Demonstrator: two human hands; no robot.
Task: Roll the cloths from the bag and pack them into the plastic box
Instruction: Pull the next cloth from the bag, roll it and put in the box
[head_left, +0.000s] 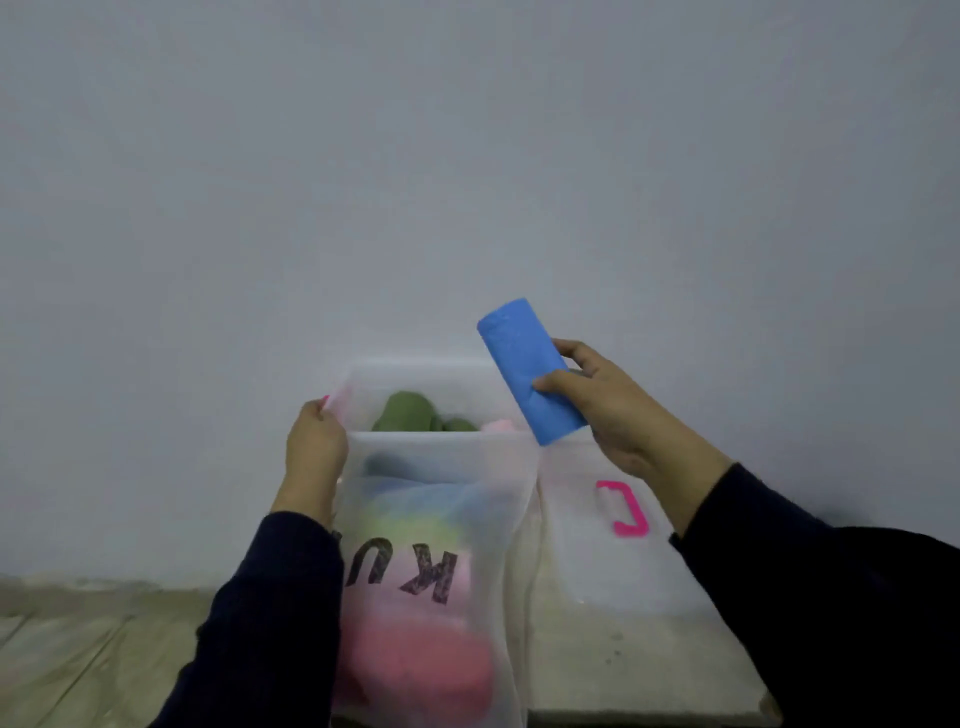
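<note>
Step in hand: I judge this to be the packing of 1 rolled blue cloth (530, 378) into the plastic box (415, 375).
Right hand (613, 410): my fingers and thumb are curled round the lower half of the blue roll, which is tilted, its upper end leaning left and away from me.
Left hand (316, 441): I pinch the left rim of the translucent container at its near-left corner to steady it.
Roll position: in the air, just above the right edge of the box opening, not yet inside.
Box contents: green cloth (402, 413) sits at the back; a pale pink piece (500, 425) shows at the right; whether these are tidy rolls I cannot tell.
Bag (431, 545): a translucent bag stands in front of the box, with blue, yellow-green and pink cloth showing through its wall.
Method, grip: I should keep even pressure round the roll so that the outer flap does not spring loose.
Method, placement: I should turn the roll to match the free gap on the right side, lower it in, and release only once it is wedged against its neighbours.
Method, support: my left hand should hold the rim while the roll goes in, since the thin wall looks likely to flex.
Writing, bag: dark capitals, upside down from my view, read "K" and "U"; the rest is hidden by my left sleeve.
Marking, right: a pink bracket-shaped handle (626, 508) on a translucent lid (597, 551) lying on the worktop (649, 660); no text is readable there.
</note>
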